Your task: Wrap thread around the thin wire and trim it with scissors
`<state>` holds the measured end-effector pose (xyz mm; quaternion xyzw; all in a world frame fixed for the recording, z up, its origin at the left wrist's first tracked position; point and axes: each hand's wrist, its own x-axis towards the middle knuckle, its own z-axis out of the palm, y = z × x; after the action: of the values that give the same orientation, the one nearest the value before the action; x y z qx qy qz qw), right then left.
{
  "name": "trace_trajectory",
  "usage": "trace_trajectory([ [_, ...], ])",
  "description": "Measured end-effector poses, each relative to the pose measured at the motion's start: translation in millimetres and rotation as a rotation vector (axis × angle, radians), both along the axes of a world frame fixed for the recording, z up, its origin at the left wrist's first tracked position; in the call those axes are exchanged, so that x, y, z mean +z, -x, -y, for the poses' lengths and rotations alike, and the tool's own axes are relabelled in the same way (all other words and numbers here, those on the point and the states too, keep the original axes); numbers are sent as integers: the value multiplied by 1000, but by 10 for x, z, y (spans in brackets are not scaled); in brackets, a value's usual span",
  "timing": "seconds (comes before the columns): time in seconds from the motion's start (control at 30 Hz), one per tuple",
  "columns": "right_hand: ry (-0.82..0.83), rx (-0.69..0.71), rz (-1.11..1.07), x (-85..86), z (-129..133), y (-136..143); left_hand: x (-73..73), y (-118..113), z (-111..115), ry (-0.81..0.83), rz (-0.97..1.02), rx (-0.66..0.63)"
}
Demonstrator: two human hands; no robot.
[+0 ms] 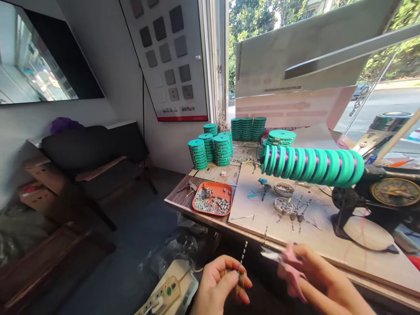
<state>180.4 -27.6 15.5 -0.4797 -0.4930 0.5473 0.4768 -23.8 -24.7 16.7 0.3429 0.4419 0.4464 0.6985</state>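
Low in the head view, my left hand (218, 282) pinches a small brown fuzzy piece (242, 280) between thumb and fingers. From it a thin black-and-white banded stem (243, 253) points upward; its exact kind I cannot make out. To the right, my right hand (323, 278) is closed around pink-handled scissors (292, 269). Their pale blades point left towards the left hand and stay apart from the stem, slightly smeared. Both hands are in front of the table's near edge. On the board (246, 225) beyond them lie several similar dark pieces with banded stems (299, 216).
An orange tray (213, 213) of small metal parts stands at the table's left, with two round dishes (285, 205) on the board. Stacked green discs (222, 151) stand behind. A rod of green discs (311, 164) reaches over the board from a dark machine (393, 190). A power strip (164, 291) lies below left.
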Motion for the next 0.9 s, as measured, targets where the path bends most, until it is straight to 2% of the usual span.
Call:
trace_trajectory([
  [0.1,33,38,-220,139,-169,395,20,3,7,-8,-27,12],
  [0.23,48,-5,-350,118,-284,612,63,-7,18,-14,-32,9],
  [0.43,82,5,-363,121,-350,660,119,-26,16,15,-46,-2],
  [0.57,111,9,-420,132,-375,662,66,-17,9,-1,-47,-19],
  [0.73,132,42,-480,31,-355,649,-45,-11,5,-62,-44,-14],
  [0.9,137,-8,-555,-4,-280,693,-27,-11,-5,-75,-44,-4],
])
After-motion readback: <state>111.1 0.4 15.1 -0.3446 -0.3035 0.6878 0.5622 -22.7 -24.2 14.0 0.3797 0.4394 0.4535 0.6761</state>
